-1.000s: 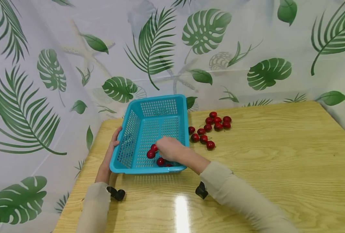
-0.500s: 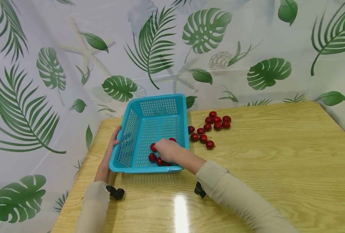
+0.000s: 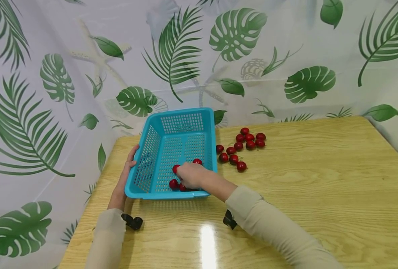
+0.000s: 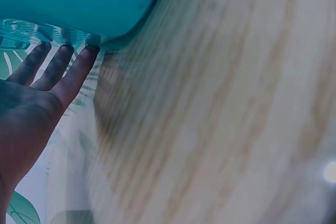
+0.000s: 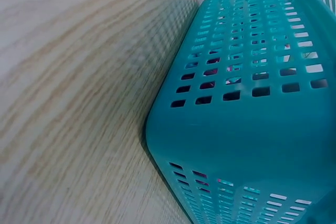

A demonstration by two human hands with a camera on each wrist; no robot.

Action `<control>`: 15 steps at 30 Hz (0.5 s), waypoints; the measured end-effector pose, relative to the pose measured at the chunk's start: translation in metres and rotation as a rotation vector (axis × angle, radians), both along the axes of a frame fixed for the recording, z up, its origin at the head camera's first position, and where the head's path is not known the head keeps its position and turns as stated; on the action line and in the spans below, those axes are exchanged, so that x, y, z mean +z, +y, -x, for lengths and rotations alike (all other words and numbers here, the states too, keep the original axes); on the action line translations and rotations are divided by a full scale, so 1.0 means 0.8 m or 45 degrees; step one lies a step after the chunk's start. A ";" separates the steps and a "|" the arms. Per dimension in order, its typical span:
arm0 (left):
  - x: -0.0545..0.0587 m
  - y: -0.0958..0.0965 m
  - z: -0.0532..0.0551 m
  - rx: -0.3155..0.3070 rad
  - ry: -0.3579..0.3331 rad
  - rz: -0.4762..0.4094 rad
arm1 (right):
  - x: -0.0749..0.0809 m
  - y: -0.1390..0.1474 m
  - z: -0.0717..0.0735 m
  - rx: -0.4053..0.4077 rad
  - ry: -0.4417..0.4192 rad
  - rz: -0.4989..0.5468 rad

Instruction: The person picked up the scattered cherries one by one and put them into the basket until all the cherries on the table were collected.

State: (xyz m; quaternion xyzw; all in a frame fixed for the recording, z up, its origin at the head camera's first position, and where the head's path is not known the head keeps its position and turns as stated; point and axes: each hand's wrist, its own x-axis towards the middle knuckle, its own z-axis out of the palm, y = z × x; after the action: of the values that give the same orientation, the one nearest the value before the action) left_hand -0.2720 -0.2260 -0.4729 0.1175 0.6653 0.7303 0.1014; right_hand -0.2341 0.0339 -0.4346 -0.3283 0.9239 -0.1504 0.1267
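Note:
My left hand [image 3: 123, 177] is at the left side of a turquoise plastic basket [image 3: 212, 142], and in the left wrist view its fingers [image 4: 73, 77] are stretched out, fingertips right at the basket wall [image 4: 79, 3]. My right hand [image 3: 192, 175] reaches over the basket's right rim, down into its front part. Around it lie red cherries: one [image 3: 176, 169] right at the fingers, another [image 3: 173, 184] nearer the front and one [image 3: 197, 161] behind the hand. The undersides of the fingers are hidden, so I cannot tell what they hold. In the right wrist view the perforated basket wall [image 5: 241, 145] hides this hand.
Several more cherries [image 3: 241, 166], some with stems, lie on the wooden table [image 3: 313, 186] right of the basket. Behind the table hangs a leaf-patterned sheet [image 3: 269, 45]. Small black wrist devices [image 3: 131, 222] sit below both sleeves.
My right hand has sunk slightly towards the basket's front left. A cherry behind it has come into view, and one by the fingers has shifted forward. My left hand stays at the basket's side.

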 end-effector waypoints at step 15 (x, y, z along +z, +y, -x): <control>0.006 -0.001 -0.007 -0.025 0.018 0.045 | 0.000 0.000 0.002 -0.056 0.083 0.119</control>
State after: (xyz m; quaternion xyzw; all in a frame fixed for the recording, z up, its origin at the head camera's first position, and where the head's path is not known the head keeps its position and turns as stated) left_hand -0.2661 -0.2270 -0.4682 0.1275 0.6775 0.7166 0.1060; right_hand -0.2360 0.0336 -0.4343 -0.3183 0.9264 -0.1854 0.0776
